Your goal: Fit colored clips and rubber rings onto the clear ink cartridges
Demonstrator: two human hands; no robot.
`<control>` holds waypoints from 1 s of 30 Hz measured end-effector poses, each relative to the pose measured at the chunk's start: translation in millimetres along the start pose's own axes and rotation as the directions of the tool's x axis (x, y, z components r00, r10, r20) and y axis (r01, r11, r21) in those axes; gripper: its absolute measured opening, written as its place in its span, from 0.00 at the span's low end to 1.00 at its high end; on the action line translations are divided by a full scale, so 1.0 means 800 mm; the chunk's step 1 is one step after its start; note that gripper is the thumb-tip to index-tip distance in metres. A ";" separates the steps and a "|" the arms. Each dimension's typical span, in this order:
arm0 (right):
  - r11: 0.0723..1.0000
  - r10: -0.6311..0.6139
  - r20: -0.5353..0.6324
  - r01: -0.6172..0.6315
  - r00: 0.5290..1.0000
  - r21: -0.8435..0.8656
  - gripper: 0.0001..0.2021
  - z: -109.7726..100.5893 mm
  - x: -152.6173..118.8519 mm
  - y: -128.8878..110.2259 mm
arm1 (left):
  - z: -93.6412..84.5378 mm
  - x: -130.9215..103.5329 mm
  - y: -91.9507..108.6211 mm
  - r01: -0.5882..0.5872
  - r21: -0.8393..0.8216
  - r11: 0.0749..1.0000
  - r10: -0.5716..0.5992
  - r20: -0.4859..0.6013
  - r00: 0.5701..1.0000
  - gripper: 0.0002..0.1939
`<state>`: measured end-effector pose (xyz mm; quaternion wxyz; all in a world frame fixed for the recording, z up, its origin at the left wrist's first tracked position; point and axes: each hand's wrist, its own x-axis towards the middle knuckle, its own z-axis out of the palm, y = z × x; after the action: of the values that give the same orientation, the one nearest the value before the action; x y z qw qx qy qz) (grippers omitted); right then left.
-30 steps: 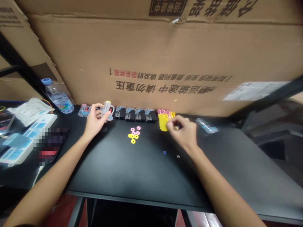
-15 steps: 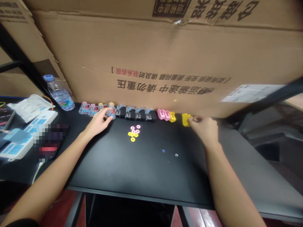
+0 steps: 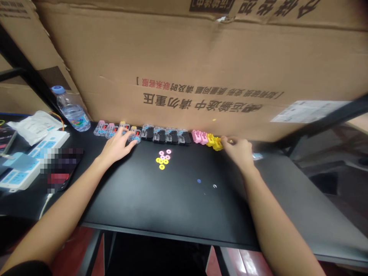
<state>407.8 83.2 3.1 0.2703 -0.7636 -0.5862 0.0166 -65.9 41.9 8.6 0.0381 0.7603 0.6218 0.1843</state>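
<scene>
My left hand (image 3: 117,145) is at the left part of the row, thumb and fingers curved around the edges of a small clear plastic case (image 3: 137,136) with yellow, red and blue parts. My right hand (image 3: 239,152) pinches a small yellow plastic part (image 3: 217,143) at the right end of the coloured parts. That part sits against another yellow part (image 3: 210,138), beside pink plastic parts (image 3: 197,136). Clear-and-black cases (image 3: 159,135) stand between the two hands. Pink and yellow rings (image 3: 161,167) lie in front of them.
A cardboard wall (image 3: 172,50) rises behind the black table (image 3: 161,203). At left are a water bottle (image 3: 75,115), a white packet (image 3: 34,128), a power strip (image 3: 21,178) and a phone (image 3: 70,168). A blue disc (image 3: 199,181) and a white clip (image 3: 214,186) lie mid-table.
My right hand has moved left with the yellow part, closing the gap to the other yellow part. A small shiny piece now shows beside my right wrist. My left hand stays at the clear case.
</scene>
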 end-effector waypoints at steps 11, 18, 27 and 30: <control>0.937 -0.317 -0.217 0.340 0.923 0.080 0.15 -0.008 -0.028 -0.048 | 0.001 0.005 0.002 -0.270 0.116 0.956 0.284 -0.130 0.950 0.12; 0.727 -0.686 0.143 0.667 0.713 0.160 0.20 0.015 -0.077 -0.096 | 0.015 0.004 0.000 -0.265 0.091 0.960 0.267 -0.017 0.963 0.25; 0.748 -0.651 0.294 0.656 0.700 0.097 0.25 0.022 -0.079 -0.091 | 0.024 -0.002 0.007 -0.234 0.059 0.970 0.230 0.077 0.970 0.36; 0.753 -0.645 0.300 0.652 0.703 0.090 0.25 0.022 -0.078 -0.090 | 0.026 -0.004 0.016 -0.298 0.053 0.953 0.294 0.061 0.954 0.34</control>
<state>318.2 45.5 0.6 0.1539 -0.4990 -0.8521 0.0342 -47.5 39.6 -7.8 0.0029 0.8502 0.5051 0.1486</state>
